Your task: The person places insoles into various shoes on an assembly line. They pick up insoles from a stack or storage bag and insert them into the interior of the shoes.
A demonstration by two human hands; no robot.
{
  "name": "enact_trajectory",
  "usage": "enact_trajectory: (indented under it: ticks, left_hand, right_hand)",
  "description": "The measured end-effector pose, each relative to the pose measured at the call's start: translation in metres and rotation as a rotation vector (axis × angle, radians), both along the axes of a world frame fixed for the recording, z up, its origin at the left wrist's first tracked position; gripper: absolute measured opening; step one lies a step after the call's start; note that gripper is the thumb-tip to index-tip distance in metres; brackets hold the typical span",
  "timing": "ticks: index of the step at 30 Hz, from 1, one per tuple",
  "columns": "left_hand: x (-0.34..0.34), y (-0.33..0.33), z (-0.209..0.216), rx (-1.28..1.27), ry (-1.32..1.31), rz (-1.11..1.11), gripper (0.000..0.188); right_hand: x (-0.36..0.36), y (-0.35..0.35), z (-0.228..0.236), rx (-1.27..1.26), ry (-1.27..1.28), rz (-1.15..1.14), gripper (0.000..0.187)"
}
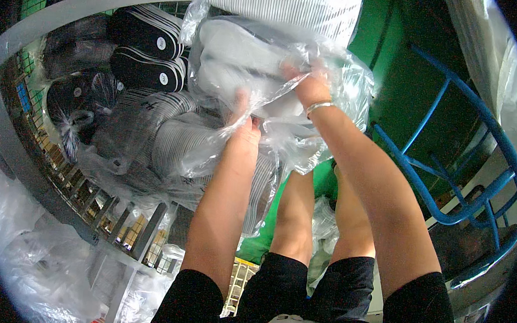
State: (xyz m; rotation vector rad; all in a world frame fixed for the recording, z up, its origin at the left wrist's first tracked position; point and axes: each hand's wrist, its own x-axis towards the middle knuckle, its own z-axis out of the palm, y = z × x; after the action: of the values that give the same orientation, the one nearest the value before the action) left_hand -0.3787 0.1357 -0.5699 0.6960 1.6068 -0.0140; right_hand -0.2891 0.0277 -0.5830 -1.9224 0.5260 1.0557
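Observation:
A clear plastic bag point(341, 116) lies in front of me, with a stack of pale, sole-shaped pieces point(234, 44) inside. My left hand point(247, 124) is closed on the bag's loose film near its front side, its fingers partly veiled by plastic. At the bag's right part, my right hand point(310, 88) grips the film with bent fingers, slightly smeared by motion. Under and left of my left hand rest bagged stacks of grey striped layers point(187, 141). Farther left are black sole-shaped stacks point(147, 68) with white-striped edges and round white labels.
A large striped stack point(286, 0) stands at the far side. A grey curved rim point(101, 3) and barred cage side point(134, 231) border the left. At right stands a blue tube frame point(448, 219) beside a green surface point(396, 105). More clear plastic point(38, 253) hangs lower left.

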Motion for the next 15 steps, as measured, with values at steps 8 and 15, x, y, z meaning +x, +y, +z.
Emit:
enact_trajectory:
  ticks: [8, 15]
  left_hand:
    - [0.009, -0.005, 0.024, -0.074, -0.4, 0.076, 0.045]
    - [0.009, -0.006, 0.083, -0.109, -0.264, 0.105, 0.038]
  right_hand:
    - [-0.003, -0.008, -0.009, 0.344, 0.164, -0.238, 0.067]
    - [-0.003, -0.02, 0.037, 0.247, 0.076, -0.172, 0.067]
